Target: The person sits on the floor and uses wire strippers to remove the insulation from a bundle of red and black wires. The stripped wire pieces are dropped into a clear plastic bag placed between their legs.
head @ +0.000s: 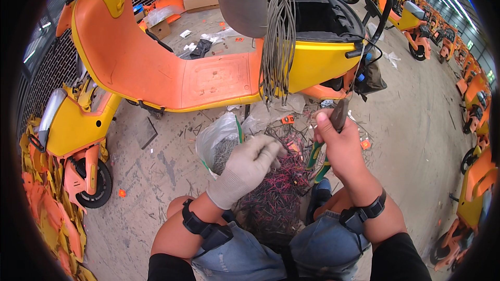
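My left hand (250, 162), in a pale knit glove, is half curled above a heap of pink and dark wire pieces (269, 199); its fingertips are partly hidden, so I cannot tell what it holds. My bare right hand (340, 140) grips pliers with green and yellow handles (323, 166), the jaws pointing up. Behind my left hand stands a translucent bag (218, 144) with grey wire bits inside. A bundle of grey wires (278, 43) hangs over the orange and yellow scooter body (215, 78). Thin wires trail from its rear basket down near the pliers' jaws.
A grey cylindrical post or seat part (242, 0) rises before me. A scooter front with a wheel (95, 183) and stacked orange and yellow panels (50, 218) lie left. Cardboard boxes (201, 2) sit beyond. More scooters (476, 187) line the right side.
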